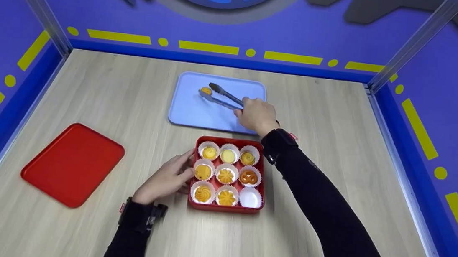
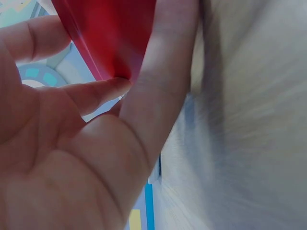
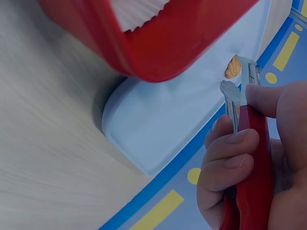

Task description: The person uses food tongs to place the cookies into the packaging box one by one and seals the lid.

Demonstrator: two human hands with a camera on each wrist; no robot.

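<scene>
Loosely, the left hand (image 1: 167, 179) touches one box (image 1: 225, 208) of eight cookies (image 1: 225, 175). The right hand (image 1: 257, 115) grips tongs (image 1: 221, 101), perhaps around another cookie (image 1: 205, 90); we see red handles (image 3: 256, 187) only from its wrist.

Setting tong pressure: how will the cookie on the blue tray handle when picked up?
The cookie is small and looks baked, so likely light and stiff. Its ridged surface might crumble under a hard squeeze. The blue tray looks smooth, so a nudge could slide the cookie.
</scene>
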